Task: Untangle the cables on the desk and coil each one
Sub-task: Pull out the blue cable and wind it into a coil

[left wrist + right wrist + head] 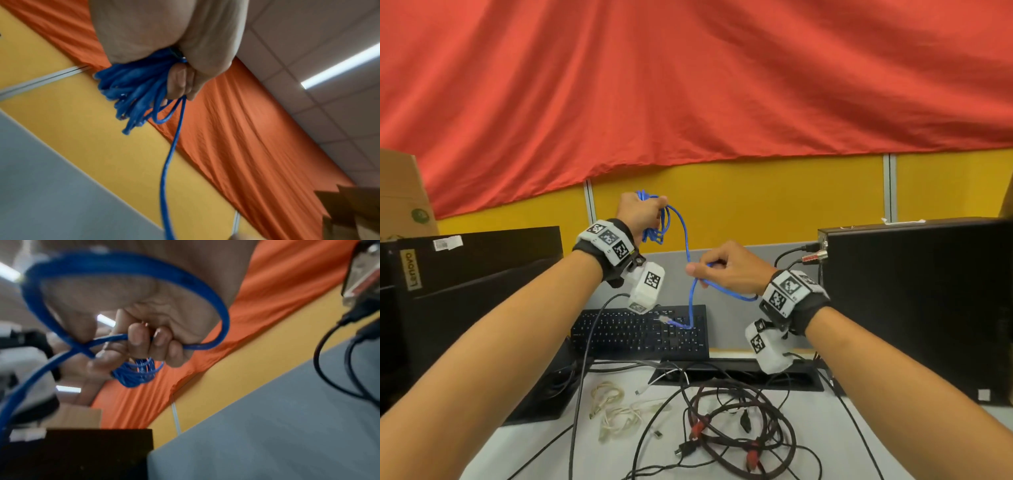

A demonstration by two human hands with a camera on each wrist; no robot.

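Sideways "Lenovo" label (411,269) on black monitor (482,274), leftward.

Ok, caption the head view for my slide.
Left hand grips coiled blue cable; right hand pinches its loose tail above the keyboard.

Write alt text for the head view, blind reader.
Two bare hands raised over a desk coil a blue cable: the left hand grips the bundled loops, the right hand pinches a fresh loop, the plug end trailing onto a black keyboard. Tangled black, red and white cables lie below.
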